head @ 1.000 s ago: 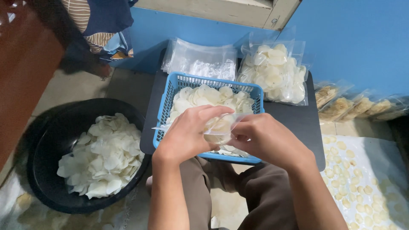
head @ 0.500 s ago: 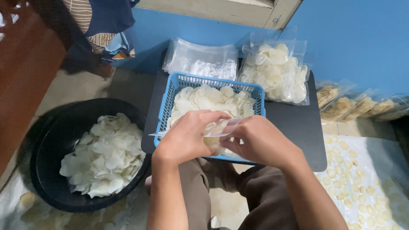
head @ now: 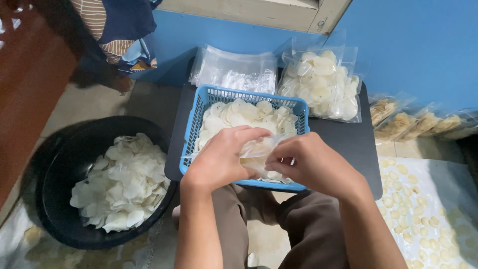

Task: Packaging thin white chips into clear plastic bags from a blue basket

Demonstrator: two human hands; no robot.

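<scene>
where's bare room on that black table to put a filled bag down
Bare black table lies right of the blue basket, below the filled bag. The back edge is crowded with empty bags; both hands cover the basket's front.
</scene>
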